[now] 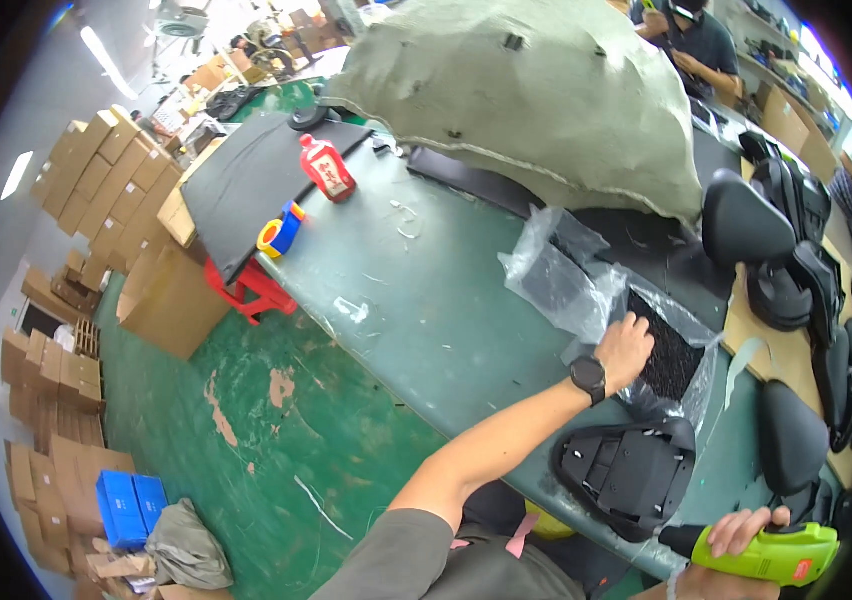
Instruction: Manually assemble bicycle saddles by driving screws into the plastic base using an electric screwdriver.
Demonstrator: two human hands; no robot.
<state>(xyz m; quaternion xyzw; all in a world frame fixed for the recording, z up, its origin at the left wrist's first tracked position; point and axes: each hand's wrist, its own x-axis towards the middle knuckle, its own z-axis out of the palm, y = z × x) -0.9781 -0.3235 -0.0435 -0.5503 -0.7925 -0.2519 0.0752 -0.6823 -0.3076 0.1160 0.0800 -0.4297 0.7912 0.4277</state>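
My left hand [626, 350], with a black watch [588, 376] on its wrist, reaches into an open clear plastic bag [698, 400]. Its fingers are curled down and closed at the edge of a heap of small black screws [671, 362]; whatever is between the fingertips is hidden. At the lower right, my right hand [736, 550] wraps round a lime-green power screwdriver [791, 555]. The tool's black nose points left, toward a black molded plastic part [631, 470]. That part lies near the table's front edge, its ribbed inner side facing up.
The green table [436, 290] bears a red bottle [327, 168], tape rolls [282, 232] and a large grey-green cloth-covered pile [516, 100]. Black padded parts [746, 220] crowd the right side. A red stool [251, 290] and cardboard boxes [171, 295] stand left. Another person [701, 50] works beyond.
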